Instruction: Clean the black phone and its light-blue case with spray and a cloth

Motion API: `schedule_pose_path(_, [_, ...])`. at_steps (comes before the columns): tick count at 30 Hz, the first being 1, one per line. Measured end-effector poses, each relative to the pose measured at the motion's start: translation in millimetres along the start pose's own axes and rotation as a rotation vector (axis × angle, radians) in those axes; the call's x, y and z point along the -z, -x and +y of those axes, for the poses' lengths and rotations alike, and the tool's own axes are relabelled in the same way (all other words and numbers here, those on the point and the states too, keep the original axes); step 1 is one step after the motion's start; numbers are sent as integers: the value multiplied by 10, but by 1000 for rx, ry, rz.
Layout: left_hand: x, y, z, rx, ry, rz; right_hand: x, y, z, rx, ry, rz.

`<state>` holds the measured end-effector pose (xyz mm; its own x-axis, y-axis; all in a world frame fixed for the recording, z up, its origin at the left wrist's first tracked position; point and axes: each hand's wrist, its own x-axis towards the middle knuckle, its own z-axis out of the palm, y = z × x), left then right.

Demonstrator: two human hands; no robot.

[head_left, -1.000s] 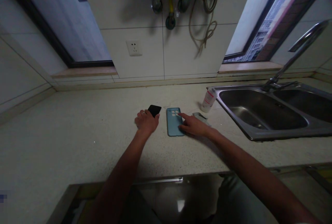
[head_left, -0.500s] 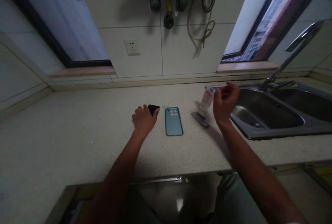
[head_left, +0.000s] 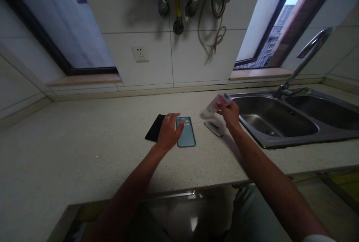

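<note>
My left hand [head_left: 168, 133], a ring on one finger, has its fingers apart between a black phone [head_left: 153, 129] and a blue phone case [head_left: 187, 137]. It covers the phone's right side and the case's upper left edge; whether it touches them I cannot tell. The case lies flat, its camera cutouts at the far end. Pinched in my right hand [head_left: 231, 115] is a small clear plastic bag [head_left: 214, 104] with a red stripe, held above the counter. Just below the bag lies a folded grey cloth [head_left: 213, 128].
A steel double sink [head_left: 276, 117] with a chrome faucet [head_left: 305, 61] is set into the speckled counter [head_left: 92, 167] on the right. The tiled back wall carries a power socket [head_left: 139, 53], pipes and a looped cord [head_left: 215, 38]. Windows flank it.
My left hand has moved right, off the black phone, which now shows much more, and toward the case. My right hand has moved left with the bag, which is now tilted.
</note>
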<state>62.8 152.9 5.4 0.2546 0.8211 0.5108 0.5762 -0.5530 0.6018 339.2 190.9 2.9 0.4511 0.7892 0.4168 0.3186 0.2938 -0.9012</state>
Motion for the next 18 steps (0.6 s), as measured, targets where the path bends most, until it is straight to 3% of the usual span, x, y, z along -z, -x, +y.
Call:
schedule_pose_path(4, [-38,-14,42,158,321,11,-138,150,-235,-182,-421,-151])
schedule_pose_path(7, [-97,-23,54,327,604,-73,-265,378,-419,-245,-497,-288])
schedule_pose_path(10, [-149,-8,76,378,709,-135,-378,583,-512,-277,-546,-384])
schedule_pose_path(13, [-168,2,109,372,746,-143,-433,671,-505,-291,-587,-383])
schedule_pose_path(18, [-183,-25,123,396,828,-58,-442,663,-450,-343,-705,-330])
